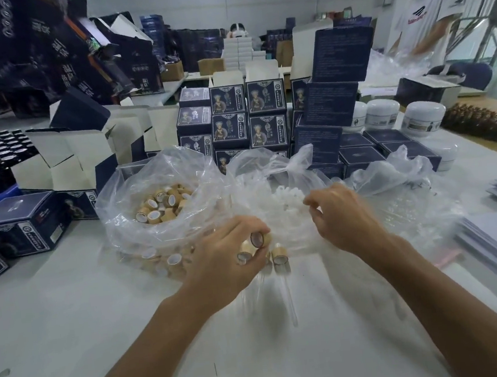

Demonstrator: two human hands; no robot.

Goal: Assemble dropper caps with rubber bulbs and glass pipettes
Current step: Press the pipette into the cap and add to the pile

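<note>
Behind the white table point(55, 316), navy cartons point(231, 128) are standing stacked. We are gripping several bamboo dropper caps point(257, 239) in our left hand point(226, 252), beside the bag of caps point(163, 206). Our right hand point(345, 218) is pinching into the bag of white rubber bulbs point(282, 203), its catch unclear.

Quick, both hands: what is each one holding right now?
Left hand: closed around several bamboo caps.
Right hand: fingers pinched at the bag of white bulbs; what it holds cannot be told.

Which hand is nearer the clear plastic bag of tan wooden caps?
Left. The left hand grips several caps right against the clear plastic bag of tan wooden caps; the right hand is farther right, in the white bulbs' bag.
</note>
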